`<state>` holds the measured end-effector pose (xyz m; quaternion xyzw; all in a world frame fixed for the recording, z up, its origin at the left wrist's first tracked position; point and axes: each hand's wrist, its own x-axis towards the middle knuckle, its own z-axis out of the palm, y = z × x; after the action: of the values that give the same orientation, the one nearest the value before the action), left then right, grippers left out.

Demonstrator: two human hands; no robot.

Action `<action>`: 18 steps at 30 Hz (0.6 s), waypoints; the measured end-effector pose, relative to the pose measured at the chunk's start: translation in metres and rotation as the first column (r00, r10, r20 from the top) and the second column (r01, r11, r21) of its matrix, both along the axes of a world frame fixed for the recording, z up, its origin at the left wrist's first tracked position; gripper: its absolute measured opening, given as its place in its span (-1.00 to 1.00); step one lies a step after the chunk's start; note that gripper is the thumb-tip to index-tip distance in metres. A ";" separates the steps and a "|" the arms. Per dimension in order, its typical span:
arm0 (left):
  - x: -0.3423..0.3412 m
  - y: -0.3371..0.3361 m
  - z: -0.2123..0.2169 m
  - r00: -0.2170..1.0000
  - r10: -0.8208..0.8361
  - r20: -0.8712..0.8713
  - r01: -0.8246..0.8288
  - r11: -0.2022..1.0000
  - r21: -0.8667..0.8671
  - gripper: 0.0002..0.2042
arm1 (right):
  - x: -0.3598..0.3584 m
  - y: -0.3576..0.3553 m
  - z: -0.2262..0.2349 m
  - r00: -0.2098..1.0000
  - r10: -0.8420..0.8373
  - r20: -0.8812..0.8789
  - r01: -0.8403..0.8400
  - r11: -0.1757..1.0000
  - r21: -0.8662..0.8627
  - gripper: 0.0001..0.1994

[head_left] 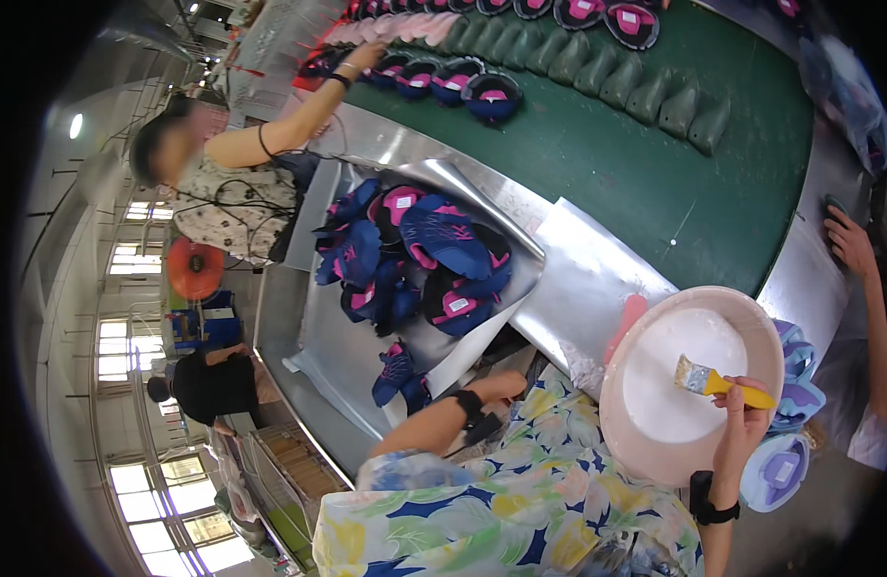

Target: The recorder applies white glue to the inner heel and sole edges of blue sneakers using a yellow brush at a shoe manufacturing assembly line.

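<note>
My right hand (743, 419) grips a paintbrush (705, 378) by its yellow handle, over a pale pink basin (624, 438). The basin holds white liquid (682, 332), and the bristles hang above or touch its surface; I cannot tell which. Away to the left, my left hand (501, 387) is near the edge of the metal bench, its fingers too indistinct to read. Beyond it, blue and pink shoe uppers (448, 240) lie heaped in a metal tray (342, 370), with a few lower down by my left forearm.
A green conveyor belt (645, 178) carries rows of dark green shoe lasts (621, 82), pink lasts and blue uppers. One person (246, 183) reaches over it at the left; another person's hand (850, 242) is at the right edge. Lilac shoe pieces (778, 471) sit beside the basin.
</note>
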<state>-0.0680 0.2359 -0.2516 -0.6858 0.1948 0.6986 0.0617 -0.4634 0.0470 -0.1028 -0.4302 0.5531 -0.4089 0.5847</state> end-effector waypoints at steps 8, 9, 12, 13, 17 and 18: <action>0.099 -0.100 0.103 0.306 0.771 0.559 0.398 0.429 -0.811 -0.32 | -0.005 0.014 0.001 0.996 -0.067 0.060 0.066 0.998 0.007 -0.82; 0.097 -0.116 0.099 0.398 0.840 0.368 0.080 0.368 -0.926 -0.30 | -0.007 0.016 -0.003 0.992 -0.094 0.081 0.090 0.995 0.047 -0.80; 0.107 -0.151 0.116 0.446 0.879 0.169 -0.370 0.353 -0.859 -0.28 | -0.010 0.025 -0.006 0.973 -0.177 0.149 0.153 0.976 0.158 -0.79; 0.103 -0.168 0.131 0.357 0.904 0.236 -0.367 0.368 -0.854 -0.30 | -0.009 0.025 -0.011 0.951 -0.234 0.202 0.187 0.956 0.227 -0.78; 0.102 -0.208 0.186 0.784 0.485 -0.388 -0.595 0.406 -0.694 -0.47 | -0.012 0.030 -0.015 0.800 -0.511 0.315 0.331 0.813 0.478 -0.75; 0.100 -0.212 0.198 0.827 0.387 -0.407 -0.561 0.527 -0.638 -0.40 | -0.013 0.030 -0.014 0.742 -0.539 0.398 0.306 0.801 0.515 -0.75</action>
<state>0.0323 0.0241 -0.0540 -0.5970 0.2693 0.6184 -0.4343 -0.4765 0.0774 -0.1169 -0.0258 0.5300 -0.5071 0.6792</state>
